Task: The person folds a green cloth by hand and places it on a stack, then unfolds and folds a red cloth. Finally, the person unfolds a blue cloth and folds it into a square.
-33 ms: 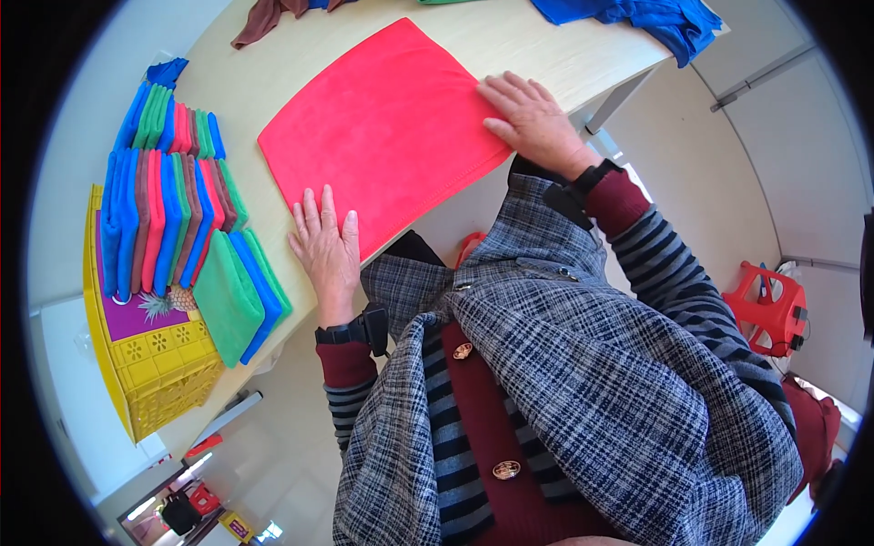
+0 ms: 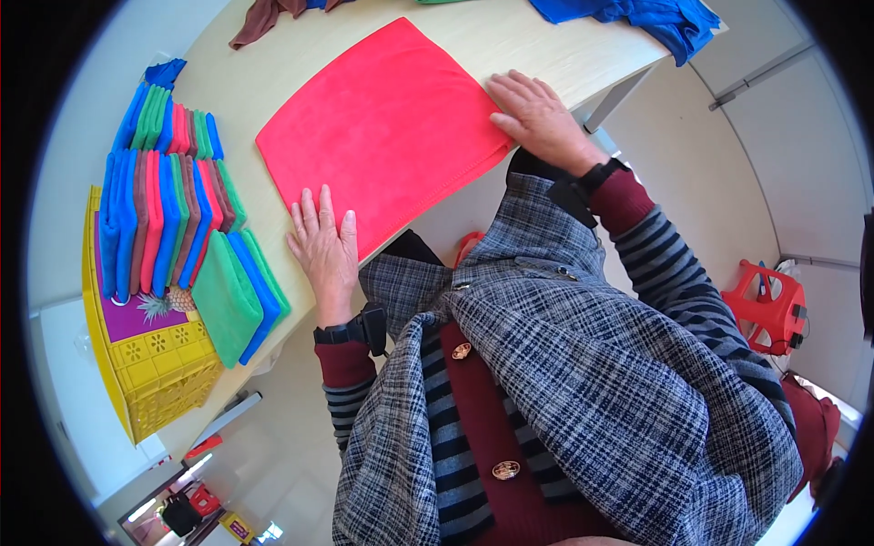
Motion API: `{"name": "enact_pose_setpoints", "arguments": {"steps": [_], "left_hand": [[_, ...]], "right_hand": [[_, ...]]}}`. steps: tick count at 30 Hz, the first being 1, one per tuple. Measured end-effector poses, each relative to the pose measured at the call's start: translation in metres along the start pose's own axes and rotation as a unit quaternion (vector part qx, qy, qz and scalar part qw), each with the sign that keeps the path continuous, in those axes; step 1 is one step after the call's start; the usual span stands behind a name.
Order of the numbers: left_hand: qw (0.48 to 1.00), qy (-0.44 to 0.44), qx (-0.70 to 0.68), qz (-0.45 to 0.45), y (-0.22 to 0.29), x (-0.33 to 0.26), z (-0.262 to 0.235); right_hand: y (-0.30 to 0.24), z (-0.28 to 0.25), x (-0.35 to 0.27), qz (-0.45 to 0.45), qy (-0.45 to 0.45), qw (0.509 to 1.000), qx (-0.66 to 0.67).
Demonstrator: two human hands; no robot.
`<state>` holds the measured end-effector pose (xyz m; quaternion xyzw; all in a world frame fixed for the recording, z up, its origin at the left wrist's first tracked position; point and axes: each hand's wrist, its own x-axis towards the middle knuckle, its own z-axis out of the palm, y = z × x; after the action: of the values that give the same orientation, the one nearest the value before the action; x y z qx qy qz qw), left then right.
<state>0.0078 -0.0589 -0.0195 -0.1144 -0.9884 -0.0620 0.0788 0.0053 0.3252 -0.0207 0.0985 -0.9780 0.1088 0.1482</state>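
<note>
A red towel lies spread on the pale wooden table, its near edge along the table's front edge. On the towel's near left corner my left hand rests flat, fingers stretched out. My right hand lies at the towel's right edge, fingers extended, palm down. Neither hand grips anything. Along the near right edge a second layer of the red cloth shows slightly beneath the upper one.
At the left stand rows of folded towels in blue, green, red and brown, beside a yellow plastic basket. Blue cloths and a brown cloth lie at the far edge. A red stool stands at the right.
My right hand has shifted slightly to the right, towards the towel's outer edge. My left hand and the towel look nearly the same.
</note>
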Motion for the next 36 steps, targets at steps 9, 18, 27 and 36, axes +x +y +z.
{"name": "enact_pose_setpoints", "arguments": {"steps": [9, 18, 27, 36], "left_hand": [[1.000, 0.014, 0.006, 0.011, 0.003, 0.000, -0.002], [1.000, 0.013, -0.006, 0.014, 0.005, -0.001, -0.005], [1.000, 0.015, -0.001, 0.014, 0.005, 0.001, -0.004], [1.000, 0.014, -0.002, 0.006, 0.006, 0.001, -0.003]], "right_hand": [[-0.019, -0.020, -0.023, 0.026, 0.017, 0.989, 0.147], [-0.028, -0.013, -0.026, 0.065, 0.100, 0.979, 0.166], [-0.026, -0.024, -0.027, 0.137, 0.127, 0.931, 0.312], [-0.084, -0.016, 0.001, -0.080, 0.058, 0.992, 0.072]]}}
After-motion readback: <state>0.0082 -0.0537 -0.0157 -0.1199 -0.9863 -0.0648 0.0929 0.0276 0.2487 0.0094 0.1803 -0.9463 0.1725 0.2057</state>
